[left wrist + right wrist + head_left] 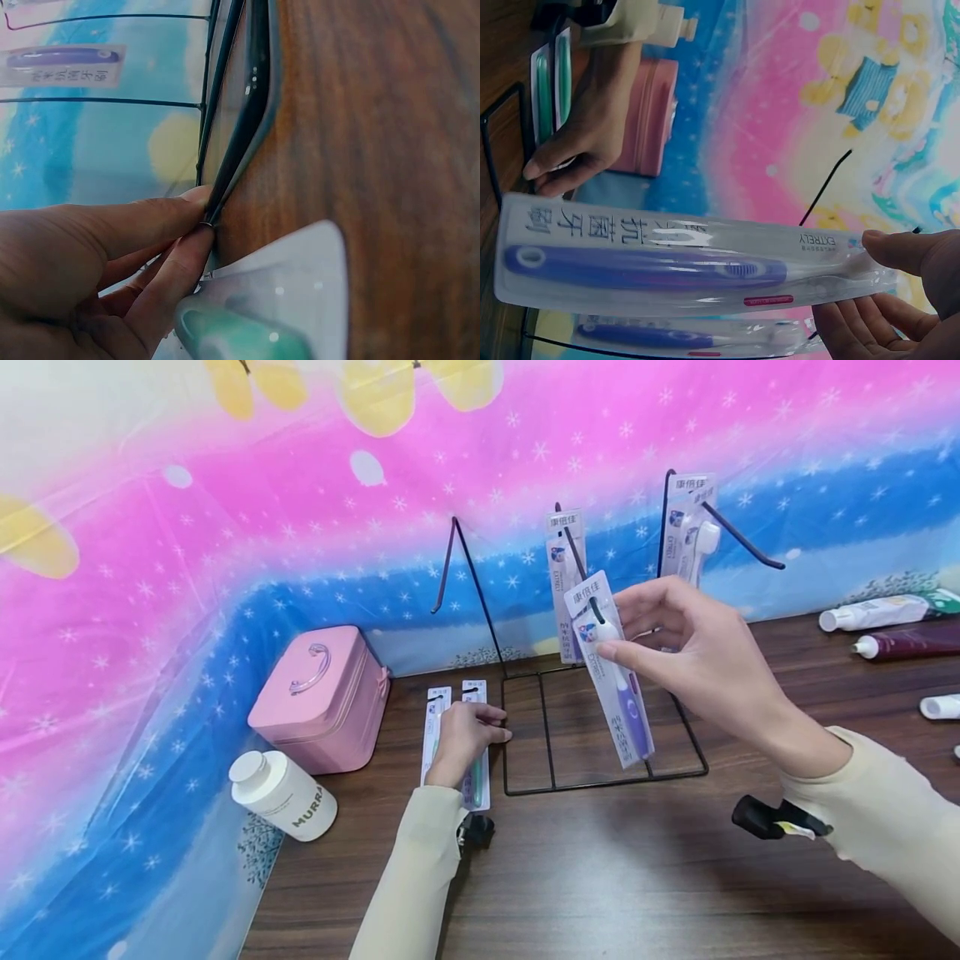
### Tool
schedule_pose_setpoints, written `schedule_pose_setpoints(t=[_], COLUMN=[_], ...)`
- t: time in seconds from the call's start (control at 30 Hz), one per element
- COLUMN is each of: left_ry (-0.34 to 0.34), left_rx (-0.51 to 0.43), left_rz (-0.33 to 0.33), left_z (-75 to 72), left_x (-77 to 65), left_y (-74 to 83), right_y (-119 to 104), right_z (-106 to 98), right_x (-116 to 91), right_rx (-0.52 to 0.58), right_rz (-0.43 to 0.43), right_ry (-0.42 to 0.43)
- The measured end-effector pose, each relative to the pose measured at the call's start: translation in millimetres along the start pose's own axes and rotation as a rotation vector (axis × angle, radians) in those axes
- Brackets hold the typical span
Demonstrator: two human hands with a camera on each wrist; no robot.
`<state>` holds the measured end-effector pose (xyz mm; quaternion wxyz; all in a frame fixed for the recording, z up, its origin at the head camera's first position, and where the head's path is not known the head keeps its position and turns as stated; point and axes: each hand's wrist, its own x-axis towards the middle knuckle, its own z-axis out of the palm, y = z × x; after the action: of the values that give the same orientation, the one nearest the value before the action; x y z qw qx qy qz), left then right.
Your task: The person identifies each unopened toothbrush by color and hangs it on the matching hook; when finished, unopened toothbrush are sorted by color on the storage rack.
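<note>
My right hand (697,652) pinches the upper part of a packaged toothbrush (633,718) with a purple handle, thumb in front and fingers behind. The pack tilts at the end of the middle hook of a black wire rack (551,735). Something dark shows in its hang slot; I cannot tell whether the hook passes through. In the left wrist view my left hand (112,255) pinches the rack's base wire between thumb and finger. Beneath that hand, two packaged toothbrushes (476,777) with green handles lie on the table, partly covered.
More toothbrush packs hang on the middle hook (562,552) and right hook (686,527); the left hook (442,568) is bare. At left stand a pink case (318,702) and a leaning white bottle (285,797). Toothpaste tubes (911,639) lie at right. A patterned cloth covers the wall.
</note>
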<state>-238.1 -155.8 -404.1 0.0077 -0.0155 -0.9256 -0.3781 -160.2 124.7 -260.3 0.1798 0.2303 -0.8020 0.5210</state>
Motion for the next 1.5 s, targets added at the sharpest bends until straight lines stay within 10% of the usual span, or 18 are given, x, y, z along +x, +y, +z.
schedule_pose_setpoints(t=[0.83,1.5], left_ry=[-0.005,0.000], left_rx=[-0.001,0.001], left_rz=[0.000,-0.001], left_z=[-1.1,0.3], left_x=[-0.1,0.3], left_y=[0.6,-0.8], right_y=[32,40], right_z=[15,22], right_x=[65,78], right_rx=[-0.096,-0.092], right_rz=[0.060,0.079], right_ry=[0.078,0.107])
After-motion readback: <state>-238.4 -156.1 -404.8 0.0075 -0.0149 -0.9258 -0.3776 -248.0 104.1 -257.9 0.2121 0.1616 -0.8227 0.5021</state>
